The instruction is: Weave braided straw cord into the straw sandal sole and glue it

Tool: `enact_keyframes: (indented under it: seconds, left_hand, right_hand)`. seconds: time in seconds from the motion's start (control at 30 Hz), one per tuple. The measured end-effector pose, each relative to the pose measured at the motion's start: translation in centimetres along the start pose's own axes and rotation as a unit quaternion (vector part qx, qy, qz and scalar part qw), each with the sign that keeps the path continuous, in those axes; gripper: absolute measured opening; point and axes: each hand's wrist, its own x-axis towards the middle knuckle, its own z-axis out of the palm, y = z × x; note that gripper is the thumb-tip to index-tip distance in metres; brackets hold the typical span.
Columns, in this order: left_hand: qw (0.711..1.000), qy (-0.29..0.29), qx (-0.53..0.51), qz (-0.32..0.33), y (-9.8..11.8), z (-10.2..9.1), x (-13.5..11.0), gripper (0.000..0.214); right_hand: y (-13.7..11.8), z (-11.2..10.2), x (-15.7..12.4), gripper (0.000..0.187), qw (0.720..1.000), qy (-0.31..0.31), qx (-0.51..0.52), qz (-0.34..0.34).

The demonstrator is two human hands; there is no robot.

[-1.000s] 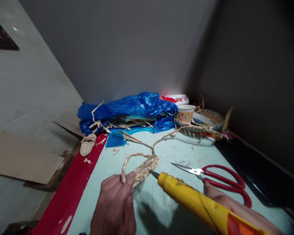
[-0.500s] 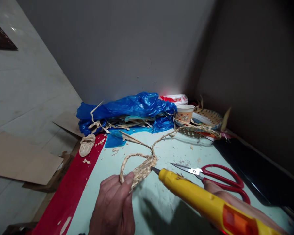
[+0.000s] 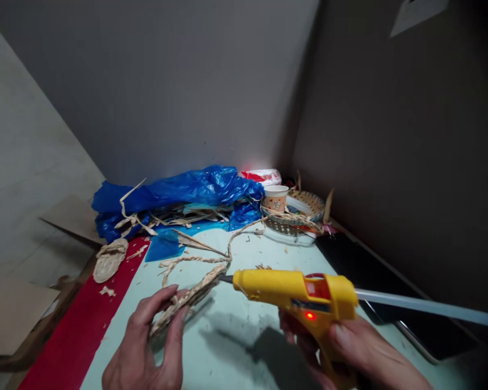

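Low at the left of the head view, my left hand [image 3: 154, 341] pinches a flat braided straw piece [image 3: 189, 297] between thumb and fingers, tilted on its edge. A thin braided cord [image 3: 242, 232] runs from its far end back toward the basket. My right hand [image 3: 350, 346] grips the handle of a yellow hot glue gun [image 3: 276, 287], whose red light glows and whose clear glue stick [image 3: 427, 309] juts out behind. The gun's dark nozzle is at the far end of the straw piece; whether it touches I cannot tell. Scissors lie mostly hidden behind the gun.
Blue plastic bags [image 3: 195, 187] with dry husks lie along the wall. A paper cup [image 3: 275, 199] stands at a woven basket [image 3: 315, 206]. A small straw slipper shape [image 3: 110, 261] rests on the red strip [image 3: 77, 325]. A dark phone [image 3: 435, 333] lies at right.
The glue gun has turned from pointing away to lying more sideways, showing its handle and light. My left hand has tilted the straw piece onto its edge. The view has shifted right.
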Motion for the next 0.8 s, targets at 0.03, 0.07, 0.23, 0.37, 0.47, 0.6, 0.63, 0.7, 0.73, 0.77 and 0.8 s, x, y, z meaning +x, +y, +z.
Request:
enact_keyframes:
  seconds: [0.03, 0.07, 0.23, 0.37, 0.47, 0.6, 0.63, 0.7, 0.73, 0.77, 0.8]
  left_hand:
    - [1.0, -0.019, -0.014, -0.008, -0.3, 0.2, -0.1, 0.028]
    - [0.999, -0.033, -0.038, -0.021, -0.5, 0.4, -0.1, 0.029]
    - [0.973, -0.061, -0.19, -0.115, 0.2, 1.1, 0.0, 0.032]
    - [0.935, -0.073, -0.277, -0.209, 1.8, 1.4, -0.2, 0.031]
    - [0.886, -0.079, -0.371, -0.266, 2.9, 1.6, -0.3, 0.024]
    - [0.754, -0.078, -0.533, -0.376, 4.6, 1.8, 0.1, 0.021]
    - [0.703, -0.081, -0.572, -0.415, 5.0, 1.7, 0.3, 0.027]
    - [0.628, -0.076, -0.604, -0.485, 5.7, 1.6, 0.8, 0.037]
    - [0.623, -0.065, -0.601, -0.497, 6.0, 1.5, 0.9, 0.036]
    - [0.624, -0.055, -0.593, -0.507, 6.3, 1.5, 1.0, 0.03]
    - [0.631, -0.048, -0.581, -0.511, 6.5, 1.5, 1.1, 0.024]
  right_hand:
    - [-0.2, 0.3, 0.4, 0.055, 1.0, -0.009, 0.021, -0.007]
    - [-0.3, 0.5, 0.6, 0.055, 0.999, -0.017, 0.034, -0.017]
    - [-0.8, 0.6, 0.7, 0.054, 0.997, -0.027, -0.054, -0.037]
    - [-2.3, 1.2, 0.2, 0.055, 0.998, -0.016, -0.058, -0.035]
    - [-3.0, 2.1, 0.2, 0.059, 0.999, -0.002, -0.044, -0.024]
    - [-2.8, 3.1, 0.8, 0.057, 0.992, 0.032, -0.087, -0.086]
    - [-2.7, 3.4, 1.0, 0.057, 0.988, 0.029, -0.099, -0.114]
    - [-2.6, 4.0, 1.3, 0.056, 0.98, 0.031, -0.114, -0.16]
    - [-2.5, 4.3, 1.4, 0.054, 0.977, 0.042, -0.117, -0.172]
    - [-2.4, 4.6, 1.5, 0.052, 0.976, 0.058, -0.118, -0.175]
    - [-2.2, 4.9, 1.5, 0.049, 0.975, 0.074, -0.117, -0.172]
